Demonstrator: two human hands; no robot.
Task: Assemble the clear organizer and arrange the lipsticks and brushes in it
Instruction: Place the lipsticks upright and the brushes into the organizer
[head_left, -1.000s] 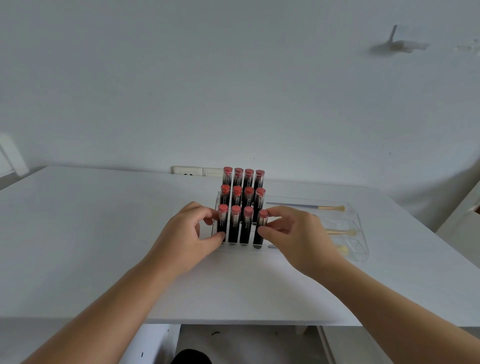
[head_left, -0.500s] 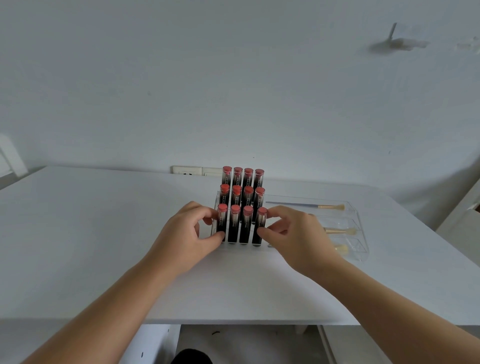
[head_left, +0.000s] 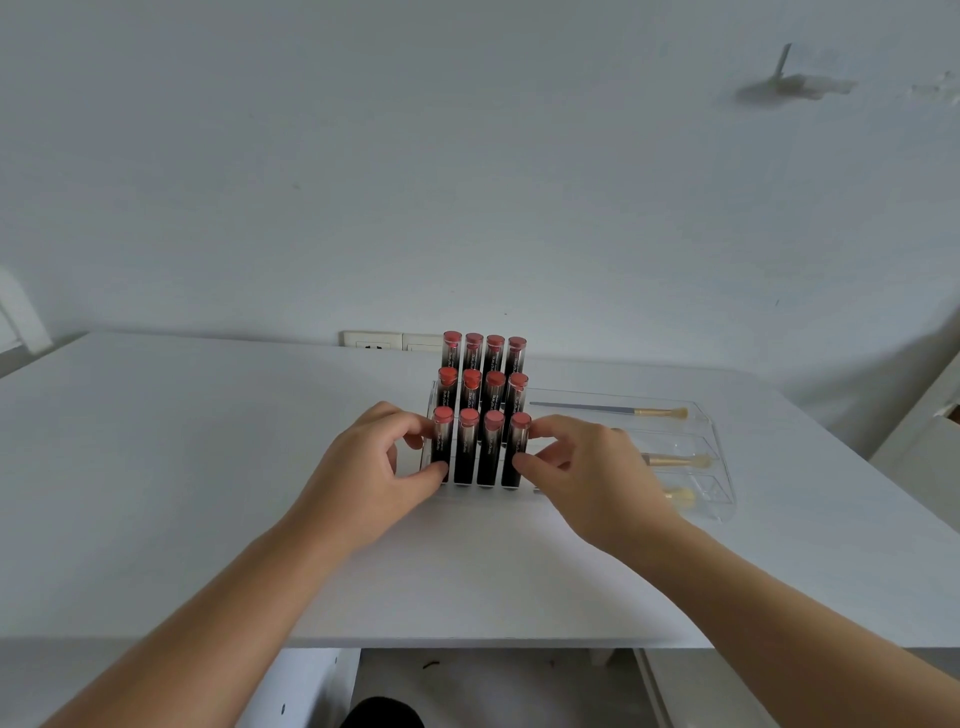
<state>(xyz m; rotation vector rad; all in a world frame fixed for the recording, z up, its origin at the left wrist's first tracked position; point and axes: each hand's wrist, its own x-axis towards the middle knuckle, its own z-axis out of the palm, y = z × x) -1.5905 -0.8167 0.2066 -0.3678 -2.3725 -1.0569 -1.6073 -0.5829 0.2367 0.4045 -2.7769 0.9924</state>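
Twelve lipsticks (head_left: 483, 410) are held upright in a clear stepped organizer (head_left: 430, 400) that is placed on the white desk (head_left: 208, 467), near its far edge. The lipsticks are arranged in three rows of four, each row being raised above the one in front of it; dark bodies and pink-red tops are presented toward the camera. The left end of the front row is grasped by the left hand (head_left: 371, 470), with the thumb pressed at the base of the outermost tube and the curled fingers applied near its top. The right end of the same row is pinched by the right hand (head_left: 587, 475) in the same manner, thumb low and index finger at the cap. Just to the right of the stepped section, a clear tray (head_left: 719, 467) divided into compartments is set, and three brushes with light bristles are laid in it: one long brush (head_left: 613, 410) at the back, a second brush (head_left: 675, 460) in the middle and a third brush (head_left: 678, 494) at the front, partly hidden by the right hand. A wall socket (head_left: 371, 340) is seen behind the desk.
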